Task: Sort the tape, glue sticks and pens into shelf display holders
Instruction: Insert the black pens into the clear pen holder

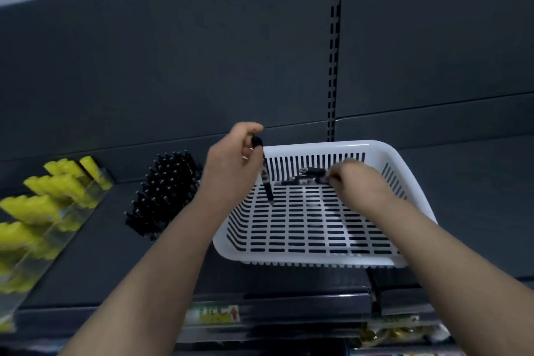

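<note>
- Shelf back panel (202, 66): dark grey, with a slotted upright (335, 52) running down it right of centre.
- Shelf deck (115, 243): same dark grey. Everything below stands on it.
- Basket (303, 259): white plastic with slotted floor and walls, at centre-right of the deck, its near edge reaching the shelf front.
- Clear holder (40, 266): at far left, stepped tiers filled with yellow glue sticks (43, 191) standing upright.
- Black pens (164, 191): a dense upright cluster between the glue sticks and the basket, just left of the basket.
- Left hand (231, 162): raised over the basket's left wall, fingers curled round a single black pen (266, 179). The pen hangs nearly upright, tip down, above the basket floor.
- Right hand (355, 179): inside the basket at its far side, fingertips curled down onto the loose pens (306, 178) lying there. Blur hides whether it pinches one.
- Price label (213, 313): on the shelf's front edge, blurred.
</note>
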Motion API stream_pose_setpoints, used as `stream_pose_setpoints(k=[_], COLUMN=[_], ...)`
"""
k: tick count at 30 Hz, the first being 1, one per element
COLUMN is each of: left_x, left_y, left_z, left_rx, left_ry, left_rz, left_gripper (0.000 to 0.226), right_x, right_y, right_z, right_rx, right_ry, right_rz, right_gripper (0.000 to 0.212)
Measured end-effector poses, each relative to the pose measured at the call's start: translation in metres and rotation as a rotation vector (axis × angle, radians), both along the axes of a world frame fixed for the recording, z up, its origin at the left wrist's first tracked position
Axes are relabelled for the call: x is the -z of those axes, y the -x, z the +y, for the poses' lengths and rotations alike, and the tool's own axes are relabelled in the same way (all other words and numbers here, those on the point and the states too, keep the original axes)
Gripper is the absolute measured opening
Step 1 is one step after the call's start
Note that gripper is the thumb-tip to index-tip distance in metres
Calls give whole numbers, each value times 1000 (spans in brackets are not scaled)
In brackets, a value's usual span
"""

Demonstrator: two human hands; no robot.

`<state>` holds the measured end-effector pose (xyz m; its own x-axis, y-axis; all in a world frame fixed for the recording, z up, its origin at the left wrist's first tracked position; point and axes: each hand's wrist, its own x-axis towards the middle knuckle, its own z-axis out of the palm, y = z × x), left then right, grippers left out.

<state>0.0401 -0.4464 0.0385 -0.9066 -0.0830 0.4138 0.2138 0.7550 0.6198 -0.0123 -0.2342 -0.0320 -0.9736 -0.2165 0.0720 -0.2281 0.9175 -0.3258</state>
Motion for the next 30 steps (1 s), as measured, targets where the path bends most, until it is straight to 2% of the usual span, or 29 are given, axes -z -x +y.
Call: stream_pose_setpoints(k=[5,8,11,15,22,30], left_x=[-25,-29,-21,-3,27,30], left_y=[-28,-53,-72,-92,-98,-94], left_z=[-47,-80,-115,-148,-160,-165], left_rx=[-72,-98,-105,-107,-108,-102], left_ry=[-42,-14,-27,-18,68,67], left_rz=[116,163,185,192,107,191], left_gripper=[27,26,30,24,22,21], right_x=[-48,-63,-65,-56,-36,-36], right_y=[-40,-69,-90,-112,-133,-137], right_z=[-40,-75,-115,-157,-187,-198], right_rx=[-14,-18,-56,-97,-114,-80], right_ry=[469,733,870,876,671,606], right_rz=[267,259,204,208,308,331], right_gripper=[18,16,16,18,31,30])
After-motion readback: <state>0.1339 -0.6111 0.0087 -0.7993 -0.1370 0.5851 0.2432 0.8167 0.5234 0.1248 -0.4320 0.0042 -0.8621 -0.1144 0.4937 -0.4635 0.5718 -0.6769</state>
